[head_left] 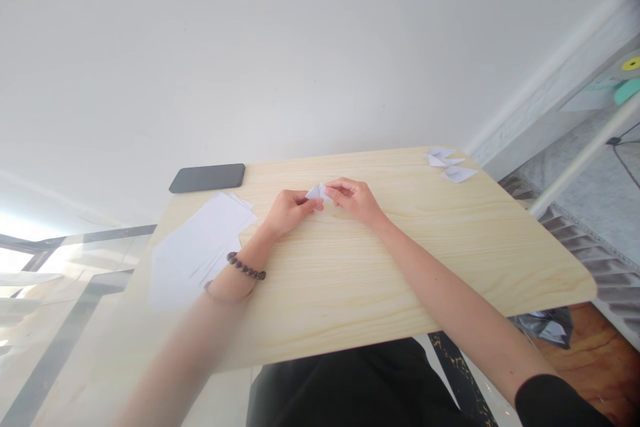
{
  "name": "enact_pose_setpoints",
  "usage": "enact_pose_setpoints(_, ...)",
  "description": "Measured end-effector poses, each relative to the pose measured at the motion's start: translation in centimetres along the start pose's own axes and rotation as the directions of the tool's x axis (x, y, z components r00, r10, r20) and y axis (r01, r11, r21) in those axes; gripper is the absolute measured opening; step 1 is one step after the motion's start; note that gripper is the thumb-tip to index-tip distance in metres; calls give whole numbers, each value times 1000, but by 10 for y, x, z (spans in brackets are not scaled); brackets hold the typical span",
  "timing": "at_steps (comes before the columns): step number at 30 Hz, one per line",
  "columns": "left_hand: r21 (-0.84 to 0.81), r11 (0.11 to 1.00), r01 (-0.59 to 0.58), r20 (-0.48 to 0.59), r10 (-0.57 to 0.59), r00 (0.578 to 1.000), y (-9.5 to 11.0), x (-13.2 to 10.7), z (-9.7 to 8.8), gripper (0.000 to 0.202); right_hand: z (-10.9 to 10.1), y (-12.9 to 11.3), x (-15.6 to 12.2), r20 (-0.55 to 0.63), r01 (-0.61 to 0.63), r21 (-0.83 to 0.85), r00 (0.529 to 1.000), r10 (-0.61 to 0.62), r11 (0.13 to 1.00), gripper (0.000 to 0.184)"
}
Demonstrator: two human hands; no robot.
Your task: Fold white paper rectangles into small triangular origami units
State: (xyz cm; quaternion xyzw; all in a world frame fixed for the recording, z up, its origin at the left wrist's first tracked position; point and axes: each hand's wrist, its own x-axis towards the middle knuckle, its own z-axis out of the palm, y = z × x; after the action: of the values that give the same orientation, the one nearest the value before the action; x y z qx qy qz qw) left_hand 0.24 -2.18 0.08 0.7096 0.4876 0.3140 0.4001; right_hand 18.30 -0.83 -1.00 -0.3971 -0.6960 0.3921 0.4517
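Observation:
A small piece of folded white paper [316,192] is held just above the wooden table, between my two hands. My left hand [291,211] pinches it from the left and below, with the thumb along its lower edge. On the other side, the thumb and fingertips of my right hand [354,200] grip its right corner. The paper has a pointed tip toward the left; its finer creases are too small to make out. Dark beads [245,268] circle my left wrist.
White paper sheets [200,247] lie in a loose stack at the table's left. A dark phone [207,177] rests at the back left edge. Several folded paper pieces [457,174] sit at the back right corner. Behind the table [320,307] rises a white wall [300,60].

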Motion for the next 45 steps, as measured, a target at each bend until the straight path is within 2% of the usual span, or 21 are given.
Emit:
enact_pose_setpoints(5, 55, 998, 6, -28, -4, 1000, 2, -2, 1, 39, -1, 2, -1, -16, 58, -86, 998, -60, 995, 25)
enact_pose_setpoints(11, -107, 991, -77, -124, 64, 990, -4, 1, 5, 34, 2, 1, -1, -8, 139, -240, 989, -145, 961, 25)
enact_pose_setpoints(16, -170, 980, -106, -136, 84, 987, -12, 5, 5, 30, 2, 2, 0, 0, 81, -245, 997, -83, 966, 27)
enact_pose_setpoints(19, -234, 964, -126, -175, 85, 981, -14, 7, 3, 28, 2, 2, -1, 43, 42, -279, 999, -31, 959, 28)
enact_pose_setpoints(24, -303, 946, -113, -166, 64, 984, -14, 9, 1, 28, 0, -1, -2, 117, 55, -302, 993, -20, 952, 29)
enact_pose_setpoints(28, -297, 949, -101, -129, 64, 990, -11, 7, 2, 32, -3, -4, -3, 150, 73, -294, 988, -29, 953, 27)
enact_pose_setpoints(33, -208, 974, -88, -95, 69, 993, -9, 4, 2, 34, -3, -4, -4, 196, 114, -315, 979, -53, 942, 31)
enact_pose_setpoints(39, -239, 968, -76, -171, 35, 985, -9, 4, 1, 33, 0, 0, -5, 230, 23, -303, 972, 49, 953, 30)
enact_pose_setpoints(45, -309, 949, -57, -159, 8, 987, -11, 5, 1, 34, -1, -1, -6, 263, 6, -308, 962, 79, 951, 24)
